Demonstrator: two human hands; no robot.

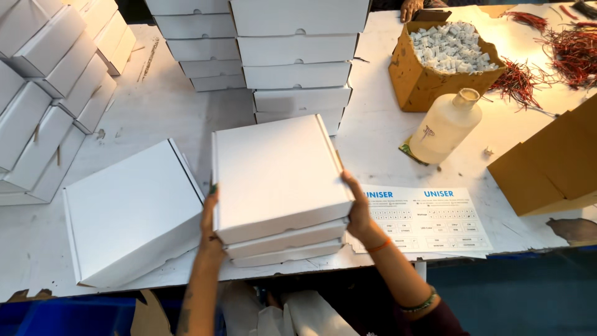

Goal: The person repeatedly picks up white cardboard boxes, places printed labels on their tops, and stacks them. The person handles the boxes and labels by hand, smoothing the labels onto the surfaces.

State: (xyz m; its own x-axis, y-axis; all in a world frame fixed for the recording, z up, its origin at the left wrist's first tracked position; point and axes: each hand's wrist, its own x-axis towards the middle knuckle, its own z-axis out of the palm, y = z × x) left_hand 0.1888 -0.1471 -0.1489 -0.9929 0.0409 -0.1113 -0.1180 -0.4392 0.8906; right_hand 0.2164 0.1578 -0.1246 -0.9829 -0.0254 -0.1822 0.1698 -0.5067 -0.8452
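At the near edge of the white table (155, 106), a short pile of three flat white boxes (280, 180) sits between the person's two hands; the left hand (210, 221) presses flat against the pile's left side, fingers pointing up along the top box's edge, and the right hand (359, 208) does the same on the right side, its fingers laid against the top box's right edge; each grip is an open palm clamped on the stack rather than a closed fist. Just left of the pile lies a single white box (130, 214), tilted and close to the left hand. Behind the pile rise two tall stacks of the same boxes (273, 50), and more lean in rows at the far left (50, 81). To the right, a printed sheet (429, 218) lies flat beside the right wrist; beyond it stand a pale plastic bottle (444, 127), a brown carton of small white pieces (444, 62), bundles of red wires (559, 53) and a folded brown cardboard piece (550, 165). Another person's hand (410, 9) shows at the far top edge.
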